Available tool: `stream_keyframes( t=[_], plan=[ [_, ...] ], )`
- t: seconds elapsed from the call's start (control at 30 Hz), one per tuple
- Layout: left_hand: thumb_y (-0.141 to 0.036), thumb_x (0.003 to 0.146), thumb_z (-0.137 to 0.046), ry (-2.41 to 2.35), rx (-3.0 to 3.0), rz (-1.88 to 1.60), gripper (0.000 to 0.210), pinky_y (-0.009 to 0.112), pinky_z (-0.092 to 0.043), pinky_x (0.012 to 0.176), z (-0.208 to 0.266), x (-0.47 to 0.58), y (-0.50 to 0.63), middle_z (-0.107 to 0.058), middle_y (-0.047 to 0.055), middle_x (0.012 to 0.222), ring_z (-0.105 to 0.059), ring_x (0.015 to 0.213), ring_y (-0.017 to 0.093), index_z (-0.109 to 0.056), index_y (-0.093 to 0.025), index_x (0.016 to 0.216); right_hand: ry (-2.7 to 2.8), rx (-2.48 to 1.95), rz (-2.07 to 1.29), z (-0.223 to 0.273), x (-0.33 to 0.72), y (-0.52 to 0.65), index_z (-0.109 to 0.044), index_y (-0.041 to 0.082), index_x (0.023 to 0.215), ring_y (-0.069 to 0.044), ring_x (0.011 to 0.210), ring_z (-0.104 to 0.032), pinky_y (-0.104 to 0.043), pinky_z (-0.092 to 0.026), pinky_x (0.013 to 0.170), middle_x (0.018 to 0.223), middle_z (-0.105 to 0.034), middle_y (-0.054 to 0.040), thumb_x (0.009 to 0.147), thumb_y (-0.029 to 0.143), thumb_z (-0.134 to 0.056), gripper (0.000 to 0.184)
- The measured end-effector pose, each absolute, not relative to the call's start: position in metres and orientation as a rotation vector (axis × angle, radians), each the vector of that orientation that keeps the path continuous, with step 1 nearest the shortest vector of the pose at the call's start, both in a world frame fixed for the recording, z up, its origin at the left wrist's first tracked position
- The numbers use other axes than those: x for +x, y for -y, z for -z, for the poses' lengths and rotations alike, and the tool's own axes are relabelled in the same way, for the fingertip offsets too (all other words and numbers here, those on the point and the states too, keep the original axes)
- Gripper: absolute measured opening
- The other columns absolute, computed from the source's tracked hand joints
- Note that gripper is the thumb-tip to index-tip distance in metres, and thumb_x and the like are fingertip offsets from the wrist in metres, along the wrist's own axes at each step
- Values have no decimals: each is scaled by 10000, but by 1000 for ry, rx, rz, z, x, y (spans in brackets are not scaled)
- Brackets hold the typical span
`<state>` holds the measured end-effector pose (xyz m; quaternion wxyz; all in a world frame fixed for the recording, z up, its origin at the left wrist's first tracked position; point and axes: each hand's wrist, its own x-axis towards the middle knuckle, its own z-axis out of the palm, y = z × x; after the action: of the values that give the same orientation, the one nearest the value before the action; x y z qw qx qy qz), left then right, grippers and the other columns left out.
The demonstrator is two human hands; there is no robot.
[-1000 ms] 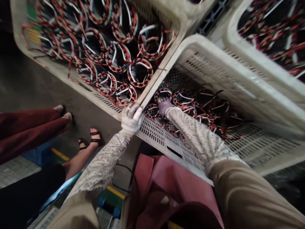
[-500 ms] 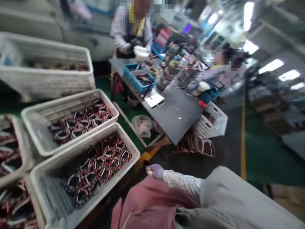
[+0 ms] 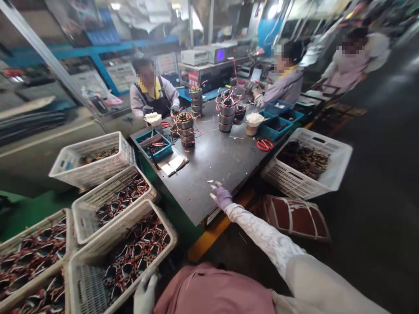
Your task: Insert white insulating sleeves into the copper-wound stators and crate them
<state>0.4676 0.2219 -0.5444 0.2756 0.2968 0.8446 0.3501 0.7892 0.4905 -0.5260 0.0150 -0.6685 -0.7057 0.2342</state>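
My right hand (image 3: 221, 196), in a purple glove with bare-looking fingertips, reaches over the near corner of the dark worktable (image 3: 214, 162). Its fingers are stretched out and apart, close to a small white scrap (image 3: 210, 181); I see nothing held. At the bottom, my left hand (image 3: 145, 294) in a pale glove is partly cut off by the frame. Its fingers are apart, beside the outer wall of the nearest white crate (image 3: 172, 233), and whether they touch it is unclear. Ring-shaped wound stators (image 3: 139, 250) with red and white wires fill much of this crate.
More crates (image 3: 77, 218) of stators stand to the left. The table carries stacked stators (image 3: 226, 115), a blue tray (image 3: 157, 148), a notebook (image 3: 175, 162) and red scissors (image 3: 264, 145). Co-workers (image 3: 284, 83) sit around it. A white crate (image 3: 340, 161) and a strapped reddish-brown bundle (image 3: 296, 216) lie right.
My view has swung toward the table and levelled. My right hand has moved from beside my body out over the table corner, fingers extended. My left hand has come into view.
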Motion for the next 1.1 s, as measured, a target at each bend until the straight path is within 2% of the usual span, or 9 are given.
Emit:
stream_keyframes(
  t=[0.13,0.23,0.33,0.5,0.63,0.77,0.9,1.0,1.1],
  plan=[
    [-524,652,-616,-2233,765,-989,329,429,-575,982,536,498,-261,-791,37,907,-722,1085,351,-770,-275,804,2355,-1944,-857,533,779,-554,-667,225,1309,-254,1164,-678,-354,-542,965,1360,-630,-167,880,165,-650,434],
    [-511,649,-611,-2239,736,-981,297,434,-605,915,537,521,-315,-794,28,898,-742,1024,340,-761,-289,776,2390,-1868,-914,546,779,-580,-757,166,1075,-247,1042,-724,-333,-562,888,1166,-723,-170,866,58,-578,296],
    [-517,614,-607,-2168,760,-1031,369,435,-615,864,529,567,-392,-795,52,921,-751,977,333,-760,-254,822,2320,-1845,-927,544,804,-592,-777,158,977,-233,1013,-733,-299,-563,893,1074,-758,-138,860,76,-597,229],
    [-559,652,-627,-1845,1060,-988,525,424,-604,883,489,666,-523,-787,103,978,-753,918,291,-746,-183,998,1994,-1926,-772,508,939,-621,-754,184,1065,-202,1089,-701,-311,-532,1005,1151,-747,-93,882,125,-558,274],
    [-499,770,-581,-1665,1520,-971,423,417,-567,982,454,733,-615,-779,103,1033,-729,1001,257,-737,-193,1017,1359,-1844,-417,470,1101,-674,-730,213,839,-242,987,-692,-424,-512,1023,980,-752,-81,777,127,-606,163],
    [-354,869,-548,-1636,1990,-944,341,393,-553,993,416,799,-713,-733,107,1162,-695,1081,240,-695,-206,1138,1262,-1863,-281,432,1223,-766,-727,158,842,-269,1136,-640,-438,-385,1116,1110,-729,-193,796,89,-587,163],
    [-299,838,-656,-1834,2229,-677,562,428,-511,1052,376,872,-826,-591,142,1423,-613,1245,294,-552,-208,1383,1347,-2032,-378,421,1285,-872,-734,73,825,-273,1265,-579,-455,-331,1104,1269,-649,-304,793,37,-598,144],
    [-305,852,-657,-1912,2201,-466,656,428,-467,1098,362,924,-913,-530,174,1489,-560,1313,313,-460,-150,1458,1429,-2134,-588,435,1314,-934,-699,45,688,-267,1363,-504,-463,-300,1092,1376,-579,-312,741,-24,-536,184],
    [-378,944,-533,-2040,2030,-199,495,432,-484,1053,366,960,-977,-623,182,1374,-606,1251,311,-520,-136,1377,1574,-2168,-638,452,1339,-970,-701,18,709,-263,1410,-464,-454,-314,1069,1429,-548,-281,764,0,-490,219]
  ],
)
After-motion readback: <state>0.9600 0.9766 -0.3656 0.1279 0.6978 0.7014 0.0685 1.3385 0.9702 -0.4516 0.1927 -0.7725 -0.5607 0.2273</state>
